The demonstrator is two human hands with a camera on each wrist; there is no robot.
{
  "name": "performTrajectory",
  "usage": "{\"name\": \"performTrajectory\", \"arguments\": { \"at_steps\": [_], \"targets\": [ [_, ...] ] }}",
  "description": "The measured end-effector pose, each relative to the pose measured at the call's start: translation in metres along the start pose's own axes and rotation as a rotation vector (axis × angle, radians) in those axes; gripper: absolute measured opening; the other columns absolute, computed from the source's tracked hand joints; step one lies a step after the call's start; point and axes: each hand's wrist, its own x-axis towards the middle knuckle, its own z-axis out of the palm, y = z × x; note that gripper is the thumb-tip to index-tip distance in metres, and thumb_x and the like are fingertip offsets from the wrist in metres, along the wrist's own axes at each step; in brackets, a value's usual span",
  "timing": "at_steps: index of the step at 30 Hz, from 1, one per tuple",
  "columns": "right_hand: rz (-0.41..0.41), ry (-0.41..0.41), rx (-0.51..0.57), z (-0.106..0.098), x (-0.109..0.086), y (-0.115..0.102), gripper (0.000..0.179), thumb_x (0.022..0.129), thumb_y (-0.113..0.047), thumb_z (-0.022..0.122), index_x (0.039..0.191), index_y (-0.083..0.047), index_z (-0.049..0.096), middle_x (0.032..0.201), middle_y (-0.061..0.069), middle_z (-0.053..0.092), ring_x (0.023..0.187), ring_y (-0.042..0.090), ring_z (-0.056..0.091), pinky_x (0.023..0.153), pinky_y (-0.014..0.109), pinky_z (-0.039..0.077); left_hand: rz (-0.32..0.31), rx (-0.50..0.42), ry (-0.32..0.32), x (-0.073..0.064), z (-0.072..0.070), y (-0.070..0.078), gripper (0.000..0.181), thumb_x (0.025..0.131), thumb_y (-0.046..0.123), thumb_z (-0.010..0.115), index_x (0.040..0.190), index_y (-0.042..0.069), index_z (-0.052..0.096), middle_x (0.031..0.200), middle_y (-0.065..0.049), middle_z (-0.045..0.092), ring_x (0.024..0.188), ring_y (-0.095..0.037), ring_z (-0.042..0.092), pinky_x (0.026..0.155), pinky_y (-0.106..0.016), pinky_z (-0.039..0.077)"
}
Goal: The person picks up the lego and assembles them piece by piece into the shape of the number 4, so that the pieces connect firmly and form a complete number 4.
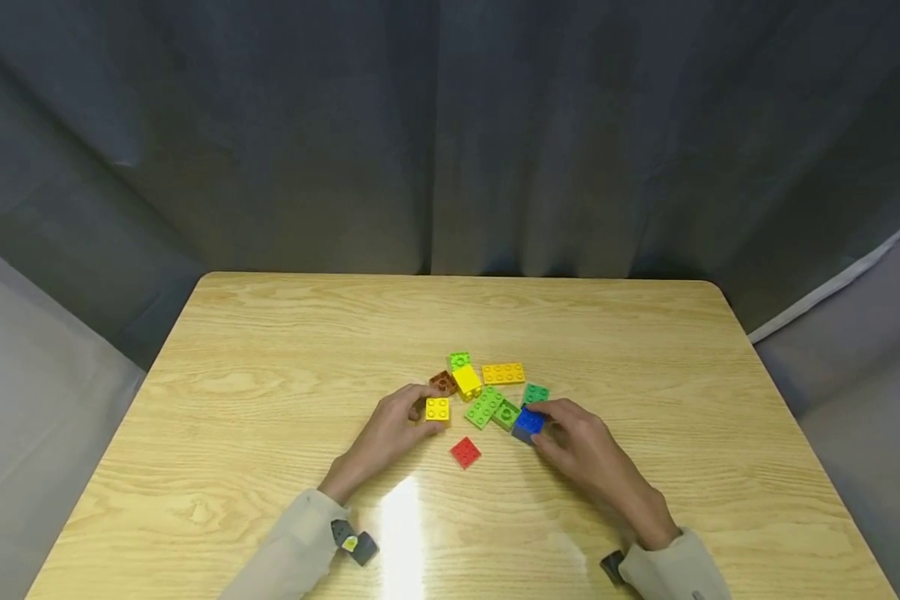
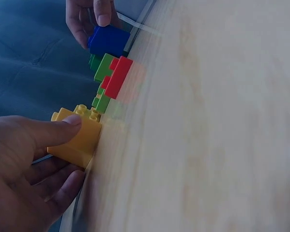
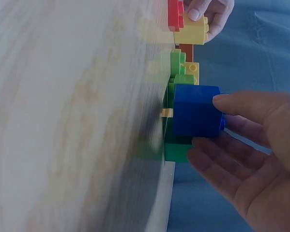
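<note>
My left hand (image 1: pixel 393 427) has thumb and fingers around a yellow square brick (image 1: pixel 437 409), studs up on the table. In the left wrist view the thumb lies along the side of that yellow brick (image 2: pixel 79 137). A blue brick (image 1: pixel 528 423) is pinched by my right hand (image 1: pixel 588 446) beside the green pieces. The right wrist view shows this blue brick (image 3: pixel 198 111) held just over the tabletop, thumb at its upper edge. Between the hands lie a light green brick (image 1: pixel 484 407), another green brick (image 1: pixel 506 414) and a flat red brick (image 1: pixel 465 452).
Behind the hands lie a second yellow brick (image 1: pixel 467 382), a brown brick (image 1: pixel 442 383), a small light green brick (image 1: pixel 460 360) and a long orange-yellow brick (image 1: pixel 503 373). A dark green brick (image 1: pixel 536 393) sits behind the blue one. Dark curtains (image 1: pixel 435 150) hang beyond the wooden table (image 1: pixel 270 333).
</note>
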Motion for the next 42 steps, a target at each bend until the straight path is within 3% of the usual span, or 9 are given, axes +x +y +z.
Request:
{"name": "performTrajectory", "arguments": {
  "at_steps": [11, 29, 32, 38, 42],
  "targets": [
    [-0.011, 0.009, 0.005, -0.0003, 0.0008, 0.0017, 0.040, 0.088, 0.000, 0.082, 0.126, 0.002, 0.068, 0.119, 0.016, 0.070, 0.103, 0.029, 0.072, 0.081, 0.040, 0.062, 0.009, -0.016, -0.002, 0.0018, -0.0005, -0.0017, 0.043, 0.086, 0.011, 0.086, 0.126, 0.005, 0.071, 0.097, 0.001, 0.064, 0.082, -0.017, 0.056, 0.069, -0.025, 0.049],
    [0.040, -0.004, 0.012, -0.0068, 0.0032, -0.0040, 0.038, 0.090, -0.002, 0.078, 0.126, 0.000, 0.068, 0.121, 0.016, 0.068, 0.104, 0.028, 0.071, 0.082, 0.042, 0.062, -0.006, -0.032, -0.006, 0.0021, -0.0001, -0.0023, 0.042, 0.087, 0.010, 0.086, 0.126, 0.006, 0.072, 0.094, 0.001, 0.062, 0.081, -0.019, 0.055, 0.068, -0.026, 0.047],
    [0.039, 0.004, 0.017, -0.0069, 0.0034, -0.0037, 0.038, 0.091, -0.002, 0.077, 0.128, 0.001, 0.067, 0.122, 0.016, 0.067, 0.104, 0.028, 0.071, 0.082, 0.042, 0.062, -0.006, -0.034, -0.004, 0.0019, 0.0003, -0.0019, 0.042, 0.087, 0.010, 0.086, 0.126, 0.006, 0.072, 0.098, -0.001, 0.065, 0.083, -0.019, 0.056, 0.070, -0.027, 0.049],
    [0.020, 0.009, 0.034, -0.0062, 0.0055, -0.0046, 0.038, 0.093, -0.003, 0.075, 0.129, 0.001, 0.065, 0.125, 0.017, 0.066, 0.107, 0.029, 0.070, 0.084, 0.042, 0.062, -0.010, -0.038, -0.008, 0.0013, 0.0024, -0.0015, 0.041, 0.086, 0.012, 0.086, 0.124, 0.007, 0.072, 0.123, -0.008, 0.071, 0.099, -0.019, 0.065, 0.085, -0.033, 0.057],
    [0.023, 0.012, 0.049, -0.0063, 0.0075, -0.0065, 0.038, 0.094, -0.004, 0.076, 0.130, -0.001, 0.065, 0.127, 0.015, 0.066, 0.109, 0.028, 0.069, 0.086, 0.043, 0.061, 0.008, -0.031, -0.011, 0.0012, 0.0041, -0.0009, 0.041, 0.086, 0.013, 0.086, 0.124, 0.007, 0.072, 0.123, -0.010, 0.071, 0.105, -0.023, 0.067, 0.089, -0.038, 0.058]
  ]
}}
